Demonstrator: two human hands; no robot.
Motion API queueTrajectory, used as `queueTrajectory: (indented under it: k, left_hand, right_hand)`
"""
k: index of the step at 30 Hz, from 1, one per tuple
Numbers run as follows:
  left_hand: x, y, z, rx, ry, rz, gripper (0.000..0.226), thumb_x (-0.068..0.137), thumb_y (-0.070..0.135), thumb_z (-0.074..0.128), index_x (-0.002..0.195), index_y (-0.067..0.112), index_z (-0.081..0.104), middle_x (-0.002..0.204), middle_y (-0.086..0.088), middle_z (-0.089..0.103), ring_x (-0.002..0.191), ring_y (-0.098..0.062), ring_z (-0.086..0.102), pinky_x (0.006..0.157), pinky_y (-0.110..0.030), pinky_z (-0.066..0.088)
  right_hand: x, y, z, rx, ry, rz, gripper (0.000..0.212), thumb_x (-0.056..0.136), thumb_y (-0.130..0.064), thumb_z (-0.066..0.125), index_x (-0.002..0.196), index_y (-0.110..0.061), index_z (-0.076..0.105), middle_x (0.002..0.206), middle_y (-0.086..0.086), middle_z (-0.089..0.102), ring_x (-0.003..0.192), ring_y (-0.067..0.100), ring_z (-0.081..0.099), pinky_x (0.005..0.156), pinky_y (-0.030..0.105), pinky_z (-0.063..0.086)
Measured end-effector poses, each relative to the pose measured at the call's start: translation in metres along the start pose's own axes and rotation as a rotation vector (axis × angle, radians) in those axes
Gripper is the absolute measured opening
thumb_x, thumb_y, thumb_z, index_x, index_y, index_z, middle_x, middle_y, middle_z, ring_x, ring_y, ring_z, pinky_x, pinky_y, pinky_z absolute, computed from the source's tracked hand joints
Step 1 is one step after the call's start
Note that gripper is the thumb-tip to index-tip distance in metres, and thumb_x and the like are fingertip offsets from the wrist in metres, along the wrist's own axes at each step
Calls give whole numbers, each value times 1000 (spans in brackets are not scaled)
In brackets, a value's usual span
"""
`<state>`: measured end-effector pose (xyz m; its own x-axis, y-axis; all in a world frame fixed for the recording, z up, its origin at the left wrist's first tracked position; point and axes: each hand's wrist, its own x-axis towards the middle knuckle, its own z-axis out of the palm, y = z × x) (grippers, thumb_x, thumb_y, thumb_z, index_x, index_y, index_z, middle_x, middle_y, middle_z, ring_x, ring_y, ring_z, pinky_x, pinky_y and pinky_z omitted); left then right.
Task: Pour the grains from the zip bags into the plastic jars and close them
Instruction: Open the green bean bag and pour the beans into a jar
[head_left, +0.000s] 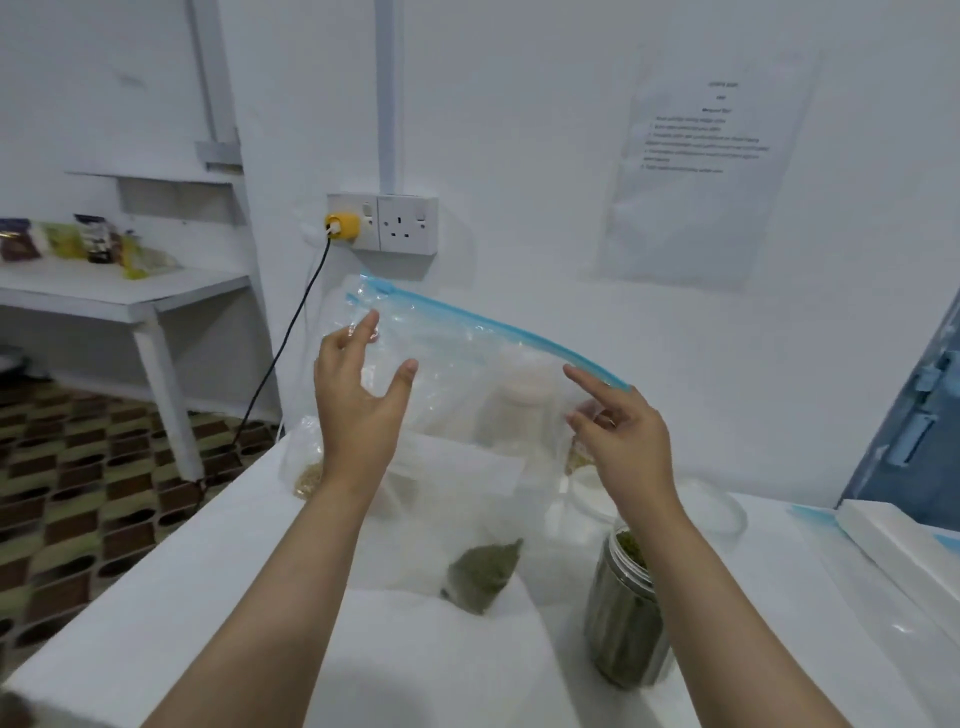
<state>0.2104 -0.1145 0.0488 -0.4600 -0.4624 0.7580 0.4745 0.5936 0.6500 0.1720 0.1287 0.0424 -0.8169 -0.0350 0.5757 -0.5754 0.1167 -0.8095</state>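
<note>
I hold up a clear zip bag (457, 364) with a blue zipper strip; a small heap of green grains (483, 577) sits in its bottom corner just above the white table (208, 597). My left hand (358, 410) is at the bag's upper left, fingers spread, with the thumb in front of the plastic. My right hand (618, 441) pinches the bag below the right end of the zipper, index finger extended. An uncapped plastic jar (623, 618), nearly full of green grains, stands below my right wrist. A clear lid (717, 512) lies behind it.
Seen through the bag is a jar of white grains (519, 405). A bag of beige grains (311, 467) stands at the table's far left. A white box (893, 540) lies at the right edge. A wall socket with a yellow plug (340, 226) and its black cable are behind.
</note>
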Motion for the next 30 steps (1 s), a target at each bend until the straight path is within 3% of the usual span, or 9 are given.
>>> queueTrajectory:
  k: [3, 5, 9, 12, 16, 19, 22, 26, 30]
  left_hand:
    - [8, -15, -15, 26, 37, -51, 59, 89, 18, 72, 141, 27, 48, 121, 8, 44, 120, -17, 48, 108, -42, 40]
    - [16, -30, -26, 23, 49, -79, 60, 89, 17, 73, 143, 25, 48, 123, 5, 44, 121, -15, 48, 110, -39, 39]
    - [37, -60, -43, 10, 36, -90, 63, 88, 15, 73, 142, 32, 45, 124, 5, 41, 125, -12, 46, 114, -39, 37]
    - [56, -79, -47, 63, 6, -146, 63, 88, 17, 72, 144, 28, 44, 124, 9, 38, 123, -9, 43, 113, -32, 37]
    - [82, -113, -41, 67, -71, -176, 62, 89, 19, 72, 145, 23, 45, 124, 8, 38, 123, -9, 43, 110, -26, 36]
    - [99, -138, -31, 68, -128, -227, 63, 90, 17, 72, 146, 20, 44, 122, 8, 37, 119, -5, 43, 106, -18, 35]
    - [115, -161, -18, 56, -180, -269, 64, 91, 17, 71, 147, 18, 42, 124, 6, 35, 124, -8, 41, 105, -14, 32]
    - [122, -187, -3, 114, -272, -309, 66, 92, 24, 69, 150, 18, 38, 135, -3, 32, 132, -23, 37, 114, -33, 32]
    - [112, -198, 3, 204, -327, -278, 65, 92, 28, 68, 150, 19, 39, 151, -9, 25, 140, -24, 22, 114, -29, 23]
  right_hand:
    - [8, 2, 30, 108, -3, 15, 43, 89, 0, 68, 106, -40, 73, 96, -9, 74, 83, 0, 66, 85, 18, 49]
    - [15, 4, 49, 157, -23, 25, 38, 89, -4, 69, 103, -39, 75, 101, -6, 76, 100, 5, 69, 92, 21, 49]
    - [32, 9, 86, 146, -36, 24, 44, 92, -2, 64, 102, -44, 73, 97, -10, 76, 95, 4, 69, 87, 22, 49]
    - [46, 14, 114, 127, -56, 60, 41, 97, -9, 59, 125, -39, 62, 101, -9, 67, 85, 5, 65, 89, 35, 54]
    - [66, 28, 145, -113, -162, 78, 75, 89, -20, 72, 152, -27, 33, 115, -4, 44, 85, 1, 52, 79, 9, 45]
    - [85, 42, 165, -230, -163, 44, 87, 87, -17, 74, 156, -23, 22, 125, -2, 36, 85, 6, 48, 80, 6, 38]
    - [109, 56, 183, -348, -156, 40, 87, 89, -13, 71, 158, -18, 18, 131, 3, 33, 98, 16, 49, 93, 19, 40]
    - [131, 77, 197, -434, -161, 154, 84, 91, -12, 68, 157, -13, 17, 147, 13, 26, 135, 25, 39, 109, 22, 28]
    - [134, 90, 207, -438, -150, 233, 82, 92, -17, 68, 158, -15, 18, 147, 13, 23, 132, 25, 41, 98, 14, 26]
